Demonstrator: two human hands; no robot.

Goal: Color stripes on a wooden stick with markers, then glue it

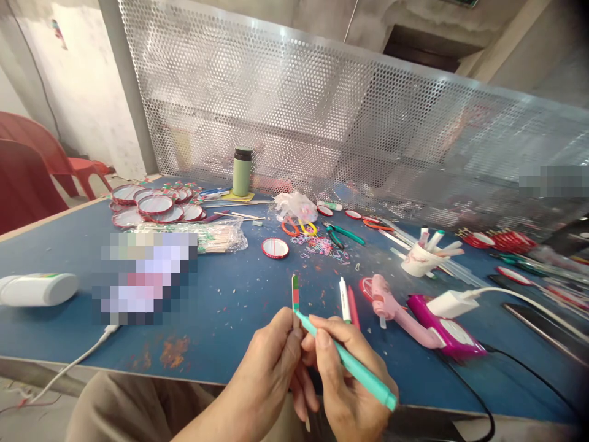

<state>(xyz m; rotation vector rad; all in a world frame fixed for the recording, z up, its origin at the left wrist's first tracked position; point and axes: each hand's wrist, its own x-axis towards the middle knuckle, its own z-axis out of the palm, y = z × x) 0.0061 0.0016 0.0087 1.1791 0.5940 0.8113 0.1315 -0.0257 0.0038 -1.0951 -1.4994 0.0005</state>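
My left hand is closed in a pinch on a thin flat stick that stands upright, its upper part coloured green and red. My right hand is closed round a teal marker pen, held like a pencil. The pen's tip touches the stick just below the coloured part. Both hands hover at the near edge of the blue table.
On the table lie a white pen and red pen, a pink hand-held fan, a magenta device with a white plug, a paper cup of markers, round red-rimmed discs, a green flask and a perforated metal screen behind.
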